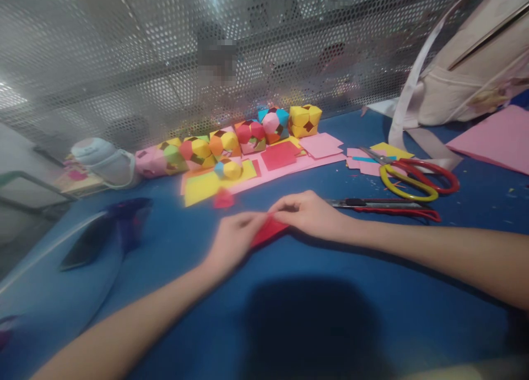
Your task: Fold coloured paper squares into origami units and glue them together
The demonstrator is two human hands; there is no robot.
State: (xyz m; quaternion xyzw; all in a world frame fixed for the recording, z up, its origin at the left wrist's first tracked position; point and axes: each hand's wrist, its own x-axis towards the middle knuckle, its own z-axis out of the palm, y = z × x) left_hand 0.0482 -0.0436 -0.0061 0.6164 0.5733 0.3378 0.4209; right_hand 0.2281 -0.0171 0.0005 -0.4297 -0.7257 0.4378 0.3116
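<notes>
A small red sheet of paper (268,231) lies low over the blue table between both hands. My left hand (235,234) pinches its left and upper edge, fingers closed. From the other side my right hand (308,215) presses the paper's upper corner between thumb and fingertips. The two sets of fingertips almost meet at the top of the sheet; any fold under them is hidden. Just beyond my left hand lies a small red folded paper piece (223,198), blurred.
Behind stand several colourful folded paper balls (250,136) beside a pale bottle (103,159). Yellow paper (202,187) and pink squares (320,146) lie before them. Scissors (413,179) and a box cutter (372,205) are at right, near a cream bag (458,88). A dark-handled object (91,239) lies left.
</notes>
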